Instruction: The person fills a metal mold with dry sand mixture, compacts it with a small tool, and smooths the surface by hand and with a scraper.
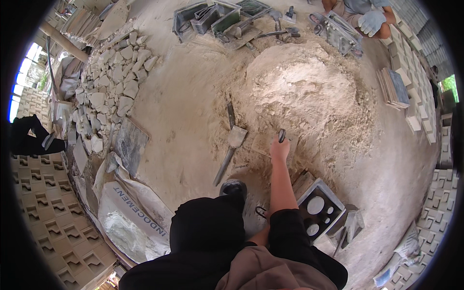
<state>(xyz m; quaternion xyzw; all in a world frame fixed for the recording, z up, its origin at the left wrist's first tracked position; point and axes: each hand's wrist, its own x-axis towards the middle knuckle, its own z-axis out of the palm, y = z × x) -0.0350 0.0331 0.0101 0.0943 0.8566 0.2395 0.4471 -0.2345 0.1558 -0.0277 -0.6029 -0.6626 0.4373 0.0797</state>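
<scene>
My right hand (279,151) reaches forward, closed around a short dark handle (282,135) that sticks up from its grip. Under and beside it lies a flat, dust-covered plate (261,144); whether the handle joins it I cannot tell. My left forearm (260,237) shows only as a small patch behind my right arm, and its hand is hidden. Near that patch is a dark loop-shaped handle (261,211). Left of my right hand, a long-handled mallet (237,137) with a dusty block head lies on the ground. Ahead rises a large mound of pale powder (304,89).
At my right knee stands a dark-framed mould (321,208) with pale discs. Broken pale chunks (113,72) and a torn sack (133,212) lie left. Metal moulds (217,19) stand far ahead. A gloved co-worker's hand (371,22) is beyond the mound; stacked blocks (406,79) line the right.
</scene>
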